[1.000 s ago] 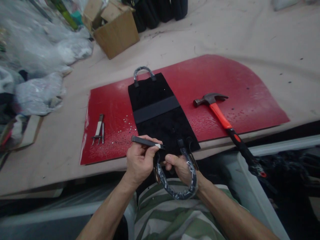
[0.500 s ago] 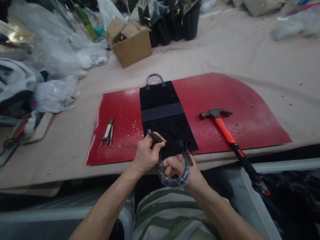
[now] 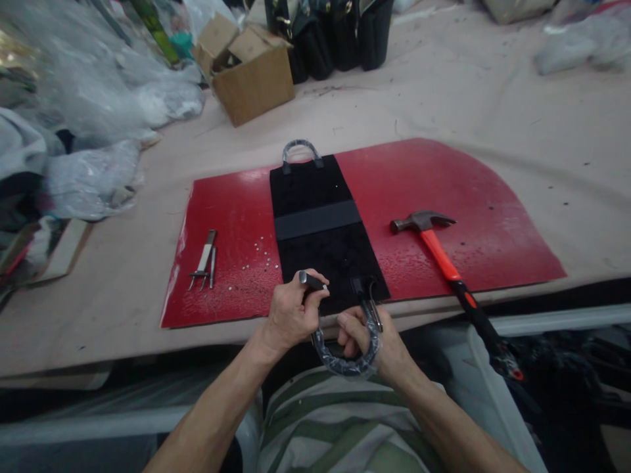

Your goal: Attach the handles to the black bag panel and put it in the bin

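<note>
A flat black bag panel [image 3: 320,230] lies on a red mat [image 3: 444,184], with a plastic-wrapped handle at its far end [image 3: 300,150] and another at the near end [image 3: 345,358]. My left hand [image 3: 290,315] is closed on a dark rod-like tool [image 3: 311,281], its tip against the panel's near edge. My right hand [image 3: 369,338] is closed around the near handle, which hangs off the table edge.
A hammer [image 3: 444,253] with an orange handle lies on the mat to the right. Metal punches [image 3: 203,259] and small rivets [image 3: 261,256] lie on the mat's left. A cardboard box [image 3: 251,69], black bags [image 3: 335,33] and plastic-wrapped heaps [image 3: 73,98] crowd the back.
My left hand turned the dark tool from lying sideways to pointing at the panel. My right hand pulled the near handle up closer to the table edge.
</note>
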{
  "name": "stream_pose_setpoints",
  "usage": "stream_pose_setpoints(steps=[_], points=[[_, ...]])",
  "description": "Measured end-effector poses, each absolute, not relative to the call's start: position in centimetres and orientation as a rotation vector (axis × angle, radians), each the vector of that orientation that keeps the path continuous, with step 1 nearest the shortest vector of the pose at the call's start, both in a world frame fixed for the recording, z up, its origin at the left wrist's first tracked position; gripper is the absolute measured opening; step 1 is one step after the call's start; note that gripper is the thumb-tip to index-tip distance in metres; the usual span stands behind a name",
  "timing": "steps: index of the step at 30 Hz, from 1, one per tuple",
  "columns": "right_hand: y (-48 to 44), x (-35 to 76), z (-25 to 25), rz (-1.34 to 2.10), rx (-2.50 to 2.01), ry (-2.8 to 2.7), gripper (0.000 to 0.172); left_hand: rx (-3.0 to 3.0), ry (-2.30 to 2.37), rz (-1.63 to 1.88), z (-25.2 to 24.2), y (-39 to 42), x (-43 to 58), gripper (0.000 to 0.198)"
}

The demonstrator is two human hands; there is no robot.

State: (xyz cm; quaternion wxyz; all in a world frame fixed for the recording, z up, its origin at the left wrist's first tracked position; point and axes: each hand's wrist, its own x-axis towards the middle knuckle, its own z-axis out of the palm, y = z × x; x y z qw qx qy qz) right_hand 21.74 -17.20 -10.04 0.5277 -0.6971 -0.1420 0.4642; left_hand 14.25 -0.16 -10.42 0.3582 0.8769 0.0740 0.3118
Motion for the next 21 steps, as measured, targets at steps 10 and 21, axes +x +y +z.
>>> stream_pose_setpoints(steps=[10, 21], points=[[-17.0, 21.4, -10.7, 1.106, -1.544, -0.271, 0.036, 2.310, 0.185, 0.806, -10.3, 0.0, 14.9, 0.012], [-24.5, 25.3, -7.4, 0.761, -2.020, -0.272, 0.035, 2.332, 0.168, 0.853, -10.7, -0.2, 15.0, 0.010]])
